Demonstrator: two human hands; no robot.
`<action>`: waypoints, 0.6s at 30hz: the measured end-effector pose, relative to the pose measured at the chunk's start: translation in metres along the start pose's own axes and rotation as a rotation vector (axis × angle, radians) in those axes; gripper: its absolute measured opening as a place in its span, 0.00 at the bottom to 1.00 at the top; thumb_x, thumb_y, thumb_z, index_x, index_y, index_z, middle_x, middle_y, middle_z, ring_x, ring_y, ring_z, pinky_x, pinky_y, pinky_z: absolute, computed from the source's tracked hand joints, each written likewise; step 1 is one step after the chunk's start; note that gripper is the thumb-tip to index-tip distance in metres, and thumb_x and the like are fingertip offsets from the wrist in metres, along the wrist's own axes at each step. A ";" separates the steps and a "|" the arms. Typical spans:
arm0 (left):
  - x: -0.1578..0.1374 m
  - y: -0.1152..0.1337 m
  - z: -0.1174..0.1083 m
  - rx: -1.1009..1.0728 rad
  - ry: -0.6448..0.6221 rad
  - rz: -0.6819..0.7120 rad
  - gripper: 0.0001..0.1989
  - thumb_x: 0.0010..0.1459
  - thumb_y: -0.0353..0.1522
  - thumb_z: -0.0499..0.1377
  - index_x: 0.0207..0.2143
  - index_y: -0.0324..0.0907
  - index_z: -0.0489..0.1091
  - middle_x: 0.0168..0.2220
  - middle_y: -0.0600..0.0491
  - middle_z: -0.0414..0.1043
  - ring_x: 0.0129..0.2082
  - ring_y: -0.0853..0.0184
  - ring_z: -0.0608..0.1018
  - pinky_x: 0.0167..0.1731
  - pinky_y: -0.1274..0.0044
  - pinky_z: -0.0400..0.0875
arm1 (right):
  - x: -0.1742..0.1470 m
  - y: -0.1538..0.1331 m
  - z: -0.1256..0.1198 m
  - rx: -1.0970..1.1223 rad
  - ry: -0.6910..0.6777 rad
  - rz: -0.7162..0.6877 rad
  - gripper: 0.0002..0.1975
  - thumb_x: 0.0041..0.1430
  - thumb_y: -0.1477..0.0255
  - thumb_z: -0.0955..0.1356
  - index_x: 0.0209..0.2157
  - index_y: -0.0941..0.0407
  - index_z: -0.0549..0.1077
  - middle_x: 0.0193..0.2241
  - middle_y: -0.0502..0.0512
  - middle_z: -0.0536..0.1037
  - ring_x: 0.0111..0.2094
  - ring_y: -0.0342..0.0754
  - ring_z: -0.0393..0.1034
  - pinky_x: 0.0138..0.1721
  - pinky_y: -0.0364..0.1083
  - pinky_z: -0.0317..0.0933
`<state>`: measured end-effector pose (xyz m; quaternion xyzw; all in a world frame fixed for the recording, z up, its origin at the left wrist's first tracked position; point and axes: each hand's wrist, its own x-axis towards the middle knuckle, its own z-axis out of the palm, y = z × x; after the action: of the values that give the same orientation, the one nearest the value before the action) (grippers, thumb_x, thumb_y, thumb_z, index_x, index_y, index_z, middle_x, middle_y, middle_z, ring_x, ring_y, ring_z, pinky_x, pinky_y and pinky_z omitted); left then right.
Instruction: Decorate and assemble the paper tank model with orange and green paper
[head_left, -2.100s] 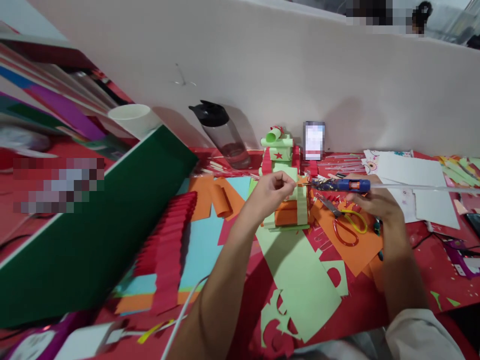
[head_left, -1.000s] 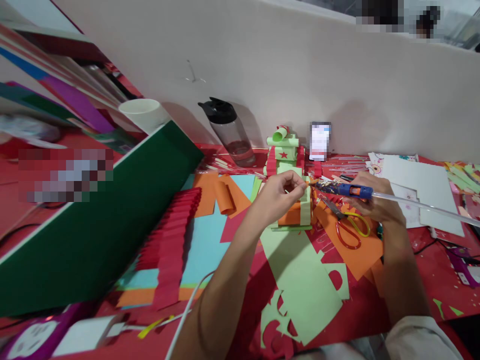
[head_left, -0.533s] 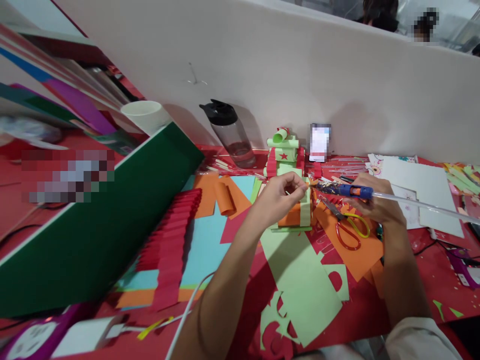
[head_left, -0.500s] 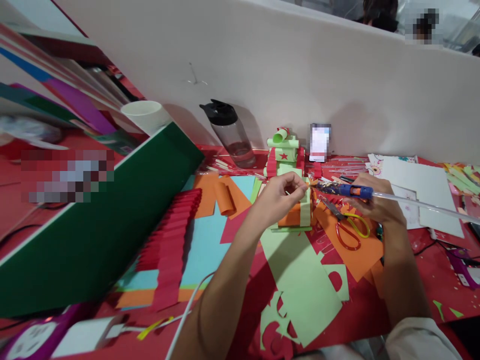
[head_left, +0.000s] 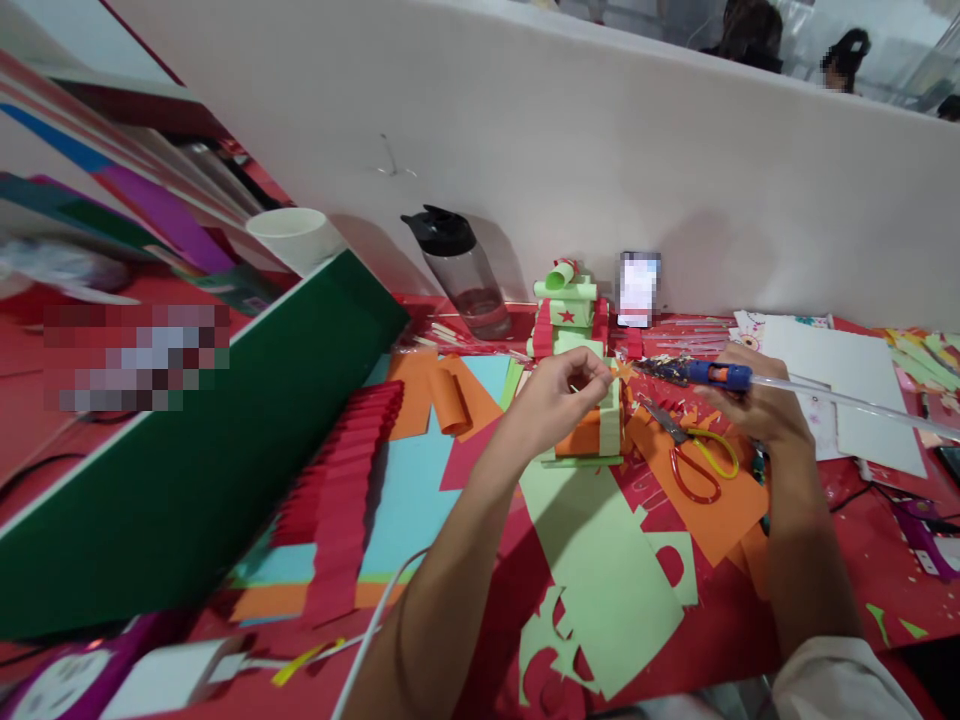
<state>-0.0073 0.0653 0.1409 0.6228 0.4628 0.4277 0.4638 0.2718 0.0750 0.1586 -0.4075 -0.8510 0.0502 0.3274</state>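
Observation:
My left hand (head_left: 564, 398) pinches a small orange paper star (head_left: 623, 371) between thumb and forefinger, above an orange and light-green paper box. In my right hand (head_left: 771, 398) is a blue hot glue gun (head_left: 694, 374), its nozzle pointing left, close to the star. A clear glue stick (head_left: 840, 399) juts out of its back end. Just beyond my left hand stands a light-green paper model (head_left: 574, 318) with a red star and ruffled red sides. Scissors (head_left: 701, 440) with red and yellow handles lie on orange paper below the gun.
A green board (head_left: 202, 450) leans across the left side. A water bottle (head_left: 469, 275) and a phone (head_left: 638, 290) stand by the white partition. Pleated red paper (head_left: 349, 500), cut light-green sheets (head_left: 611, 560) and a white charger (head_left: 176, 672) with its cable lie nearer me.
The glue gun has shifted slightly right, its nozzle drawn back from my left fingertips. The orange star now shows more clearly there. My left hand has barely moved.

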 end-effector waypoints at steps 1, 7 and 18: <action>0.000 -0.001 0.000 0.001 0.000 0.002 0.05 0.55 0.34 0.60 0.28 0.43 0.68 0.26 0.56 0.68 0.25 0.70 0.68 0.27 0.77 0.62 | 0.000 0.000 0.000 -0.002 0.000 -0.005 0.22 0.67 0.53 0.70 0.26 0.51 0.64 0.26 0.52 0.68 0.26 0.49 0.60 0.28 0.48 0.52; 0.001 -0.004 0.000 -0.003 -0.006 0.003 0.06 0.55 0.34 0.60 0.28 0.43 0.68 0.26 0.57 0.68 0.25 0.70 0.68 0.27 0.77 0.62 | 0.002 -0.003 0.000 0.009 -0.021 -0.027 0.22 0.68 0.52 0.69 0.27 0.51 0.65 0.26 0.52 0.69 0.26 0.49 0.61 0.27 0.49 0.52; 0.002 -0.006 0.000 0.027 0.000 0.013 0.06 0.56 0.34 0.60 0.29 0.42 0.68 0.26 0.57 0.68 0.25 0.70 0.68 0.28 0.77 0.61 | 0.001 -0.005 0.000 -0.003 -0.110 -0.041 0.17 0.69 0.56 0.69 0.29 0.51 0.70 0.27 0.53 0.72 0.29 0.51 0.66 0.29 0.49 0.54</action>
<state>-0.0083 0.0679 0.1356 0.6320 0.4643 0.4245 0.4525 0.2680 0.0724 0.1605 -0.3870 -0.8760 0.0646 0.2804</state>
